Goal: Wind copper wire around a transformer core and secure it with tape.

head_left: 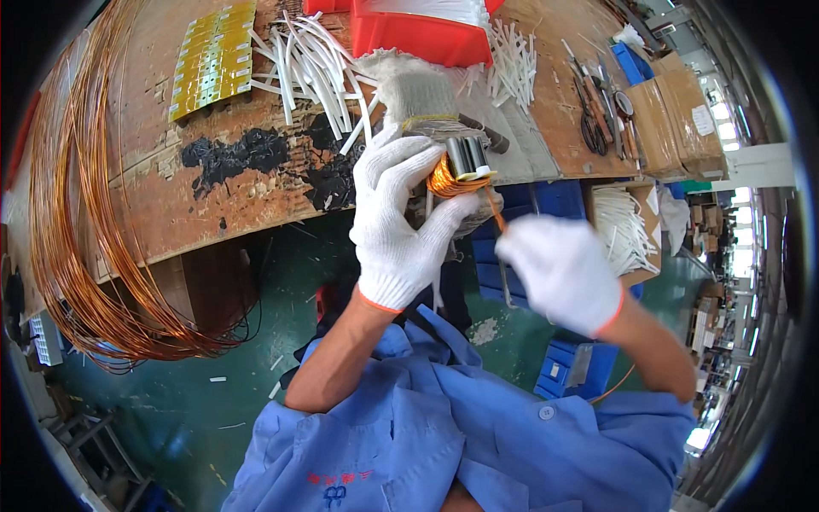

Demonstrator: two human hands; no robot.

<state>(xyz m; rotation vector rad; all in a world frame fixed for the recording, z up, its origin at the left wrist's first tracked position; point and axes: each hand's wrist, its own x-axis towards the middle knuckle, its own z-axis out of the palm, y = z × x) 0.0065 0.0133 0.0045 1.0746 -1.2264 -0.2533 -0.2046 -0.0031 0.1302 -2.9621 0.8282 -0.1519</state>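
Observation:
My left hand (392,213), in a white knitted glove, holds a copper wire coil (445,181) at the table's front edge. Dark grey cylindrical core pieces (467,157) stick up from the coil, with a pale flange at their base. A copper wire strand (496,212) runs from the coil to my right hand (559,271). That gloved hand is closed around the strand, below and to the right of the coil, and looks slightly blurred. Behind the coil, a grey cloth wrapping (416,92) covers something on the table.
Copper wire loops (85,213) hang over the table's left side. White tubes (303,64) lie near a yellow block of parts (215,64) and a red bin (418,38). Scissors (593,128) and cardboard boxes (674,119) are at right. Below stands a box of white tubes (621,226).

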